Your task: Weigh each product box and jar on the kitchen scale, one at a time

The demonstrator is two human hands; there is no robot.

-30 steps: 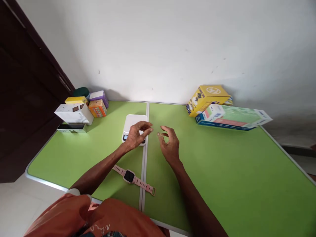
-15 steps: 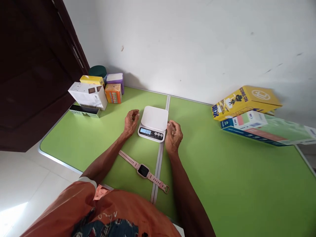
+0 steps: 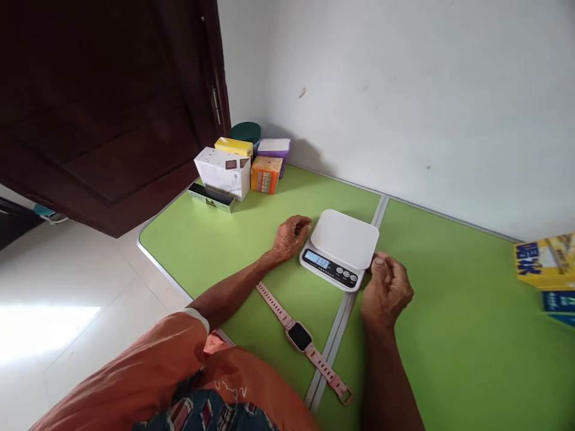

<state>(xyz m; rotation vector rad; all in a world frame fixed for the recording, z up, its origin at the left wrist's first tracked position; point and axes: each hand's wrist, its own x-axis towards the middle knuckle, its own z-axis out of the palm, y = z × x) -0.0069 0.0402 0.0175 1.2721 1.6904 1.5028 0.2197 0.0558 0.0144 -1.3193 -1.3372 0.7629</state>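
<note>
There's one scale (image 3: pixel 340 248), one watch (image 3: pixel 299 336), one tub (image 3: pixel 246 131) — seven boxes (image 3: pixel 224 173).

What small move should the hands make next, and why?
I'd probably have the left hand and right hand nudge the white scale slightly left: its right side overlaps the table's grey seam, so flatter footing seems likely beyond it, and the hands flank the scale.

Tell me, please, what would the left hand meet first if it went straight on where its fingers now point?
Most likely the white scale: the fingers of the left hand point toward its left side and look very close, though whether they already touch is unclear.
</note>
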